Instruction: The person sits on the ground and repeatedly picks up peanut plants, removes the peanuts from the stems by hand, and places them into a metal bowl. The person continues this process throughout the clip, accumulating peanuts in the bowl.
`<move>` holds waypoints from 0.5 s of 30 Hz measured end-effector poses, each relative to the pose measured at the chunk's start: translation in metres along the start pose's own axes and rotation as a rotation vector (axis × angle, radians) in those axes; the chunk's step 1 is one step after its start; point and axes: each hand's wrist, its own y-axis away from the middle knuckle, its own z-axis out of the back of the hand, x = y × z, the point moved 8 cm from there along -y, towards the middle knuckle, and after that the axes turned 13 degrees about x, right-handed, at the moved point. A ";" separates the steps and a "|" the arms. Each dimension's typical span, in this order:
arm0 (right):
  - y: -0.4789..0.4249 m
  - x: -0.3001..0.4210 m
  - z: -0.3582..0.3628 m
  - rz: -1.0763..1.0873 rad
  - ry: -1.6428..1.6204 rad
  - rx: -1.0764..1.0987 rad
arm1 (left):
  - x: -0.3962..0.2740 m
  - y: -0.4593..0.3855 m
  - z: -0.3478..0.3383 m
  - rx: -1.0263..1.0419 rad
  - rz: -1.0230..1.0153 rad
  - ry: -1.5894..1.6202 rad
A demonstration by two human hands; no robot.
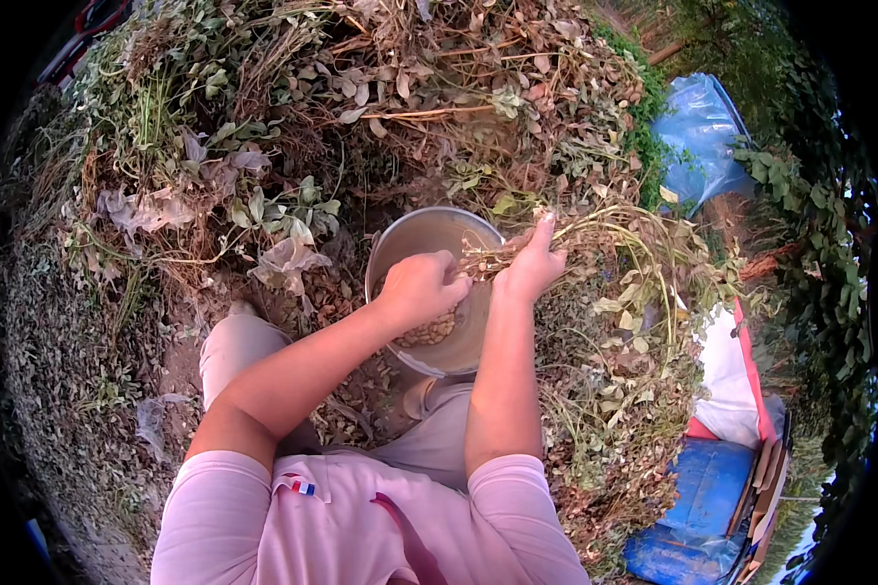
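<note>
A round metal bucket (475, 344) stands between my knees, with a heap of peanut pods (430, 330) at its bottom. Over the bucket, my left hand (423, 287) has its fingers closed at the root end of a peanut plant, on its pods; the fingertips are partly hidden. My right hand (533, 265) grips the stems of that plant (647, 245) just above the roots, thumb pointing up. The leafy stems arch out to the right of the right hand, and the roots with a few pods reach left towards my left hand.
A large heap of dried peanut plants (424, 95) rises in front, with torn plastic film (289, 259) in it. More plants lie to both sides. At right are a blue plastic sheet (702, 139), a white sack (728, 369) with red edging and blue containers (710, 482).
</note>
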 end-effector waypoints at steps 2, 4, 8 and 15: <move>-0.001 0.001 -0.002 0.009 0.005 0.021 | 0.002 -0.002 -0.004 0.020 -0.030 -0.020; 0.002 0.004 -0.006 -0.003 -0.015 0.042 | -0.003 -0.001 -0.006 0.053 -0.062 -0.130; -0.003 -0.002 -0.002 -0.006 0.000 0.039 | -0.021 0.008 0.000 -0.009 -0.095 -0.270; 0.013 0.001 -0.021 -0.061 0.071 0.100 | -0.017 0.003 -0.008 0.081 -0.166 -0.444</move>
